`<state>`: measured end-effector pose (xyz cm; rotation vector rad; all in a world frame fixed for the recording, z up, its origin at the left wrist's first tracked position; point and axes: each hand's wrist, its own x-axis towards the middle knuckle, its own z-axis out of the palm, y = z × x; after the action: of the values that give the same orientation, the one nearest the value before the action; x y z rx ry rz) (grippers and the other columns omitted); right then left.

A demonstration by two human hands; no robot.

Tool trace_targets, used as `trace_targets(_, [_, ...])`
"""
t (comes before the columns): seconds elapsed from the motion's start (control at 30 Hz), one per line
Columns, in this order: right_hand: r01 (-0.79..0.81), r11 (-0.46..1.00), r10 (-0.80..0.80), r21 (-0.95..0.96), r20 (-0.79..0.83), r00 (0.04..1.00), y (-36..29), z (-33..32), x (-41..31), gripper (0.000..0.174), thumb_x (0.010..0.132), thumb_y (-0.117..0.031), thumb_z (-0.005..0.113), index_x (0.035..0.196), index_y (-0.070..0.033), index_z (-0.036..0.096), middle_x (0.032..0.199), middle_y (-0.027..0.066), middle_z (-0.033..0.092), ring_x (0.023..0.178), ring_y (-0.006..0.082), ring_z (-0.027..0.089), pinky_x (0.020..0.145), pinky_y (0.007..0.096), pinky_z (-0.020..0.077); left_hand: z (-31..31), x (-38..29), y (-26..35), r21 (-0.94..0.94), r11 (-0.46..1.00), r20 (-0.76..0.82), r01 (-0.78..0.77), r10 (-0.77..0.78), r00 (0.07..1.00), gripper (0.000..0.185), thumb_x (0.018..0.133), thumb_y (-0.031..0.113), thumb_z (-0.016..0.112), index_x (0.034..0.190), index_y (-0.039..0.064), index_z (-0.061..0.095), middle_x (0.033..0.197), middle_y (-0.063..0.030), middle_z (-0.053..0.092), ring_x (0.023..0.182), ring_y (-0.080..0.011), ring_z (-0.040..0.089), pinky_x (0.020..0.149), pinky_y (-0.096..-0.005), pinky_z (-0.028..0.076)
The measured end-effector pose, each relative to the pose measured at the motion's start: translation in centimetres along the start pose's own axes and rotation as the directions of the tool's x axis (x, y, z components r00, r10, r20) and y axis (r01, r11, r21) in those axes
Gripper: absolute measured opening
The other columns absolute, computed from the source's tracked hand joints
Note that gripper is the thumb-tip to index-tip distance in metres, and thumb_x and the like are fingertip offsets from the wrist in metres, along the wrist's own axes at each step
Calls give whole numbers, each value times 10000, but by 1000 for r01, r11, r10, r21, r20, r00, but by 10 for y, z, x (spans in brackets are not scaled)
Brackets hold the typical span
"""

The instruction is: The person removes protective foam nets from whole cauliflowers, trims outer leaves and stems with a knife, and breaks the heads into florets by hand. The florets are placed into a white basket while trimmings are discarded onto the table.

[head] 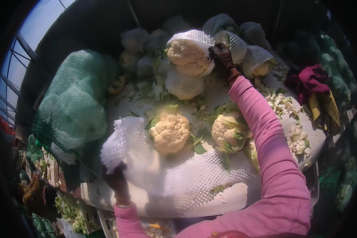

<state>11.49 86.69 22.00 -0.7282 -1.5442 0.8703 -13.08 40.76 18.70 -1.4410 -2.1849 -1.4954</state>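
My left hand [116, 178], in a dark glove, grips a white foam net sleeve [128, 134] at the left front of the white table [196, 208]. At the back, my gloved right hand [221, 56] is closed on the edge of the foam net around a netted cauliflower [187, 56]. Another netted cauliflower [186, 84] lies just in front of that one. Between my arms, a bare cauliflower [170, 131] sits beside a leafy cauliflower [229, 131]. More white foam netting [196, 175] spreads along the near side.
A green mesh sack [77, 104] of netted heads stands at the left. Several netted cauliflowers [257, 61] are heaped at the back. Trimmed scraps [297, 134] and a maroon cloth [311, 80] lie at the right. Plastic crates [90, 218] stand below the table's near edge.
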Motion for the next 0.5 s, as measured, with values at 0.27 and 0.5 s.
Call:
trace_targets(0.27, [153, 960, -236, 233, 385, 892, -83, -22, -109, 108, 777, -96, 634, 814, -27, 560, 724, -12, 518, 660, 72, 489, 588, 255, 444, 120, 133, 148, 0, 750, 461, -661, 586, 666, 784, 603, 56, 728, 1341, 157, 484, 1215, -170, 528, 1031, -347, 575, 854, -411, 499])
trace_targets(0.5, [287, 938, -345, 196, 623, 702, -119, -36, -172, 157, 727, -105, 658, 819, -66, 537, 712, 101, 565, 587, 261, 555, 547, 350, 457, 140, 128, 150, -325, 570, 534, -754, 769, 351, 527, 528, 29, 687, 1047, 72, 610, 1171, -178, 585, 1139, -374, 522, 998, -468, 400])
